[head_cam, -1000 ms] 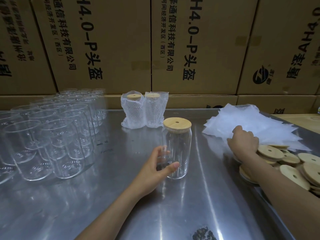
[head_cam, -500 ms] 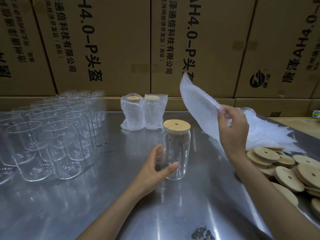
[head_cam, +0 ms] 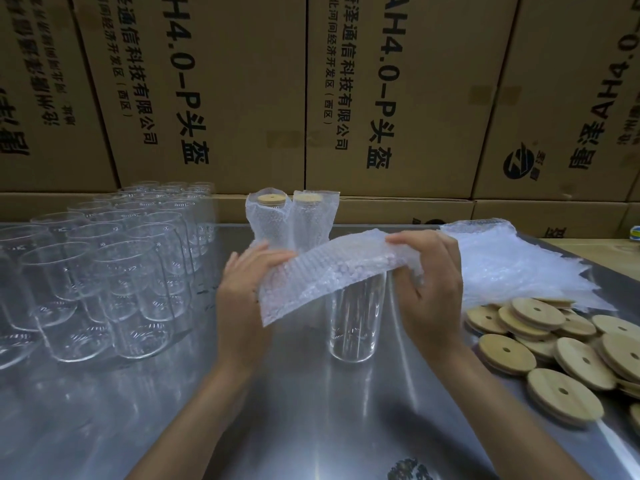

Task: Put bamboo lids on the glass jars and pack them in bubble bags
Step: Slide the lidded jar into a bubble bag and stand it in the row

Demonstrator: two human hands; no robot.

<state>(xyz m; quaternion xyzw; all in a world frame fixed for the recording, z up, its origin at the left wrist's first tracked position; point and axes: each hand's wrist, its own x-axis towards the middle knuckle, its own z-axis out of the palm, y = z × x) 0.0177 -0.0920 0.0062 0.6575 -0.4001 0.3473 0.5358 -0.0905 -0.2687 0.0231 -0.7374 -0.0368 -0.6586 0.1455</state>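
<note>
Now, left hand [head_cam: 242, 299] and right hand [head_cam: 433, 289] fingers curled, gripping 1 bubble bag [head_cam: 322, 271] over glass jar [head_cam: 353, 323].

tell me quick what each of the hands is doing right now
Left hand: pinching the bubble bag at its left edge.
Right hand: gripping the same bag at its right end.

Cardboard boxes [head_cam: 221, 91] w/ black print stacked behind steel table [head_cam: 311, 410].
</note>
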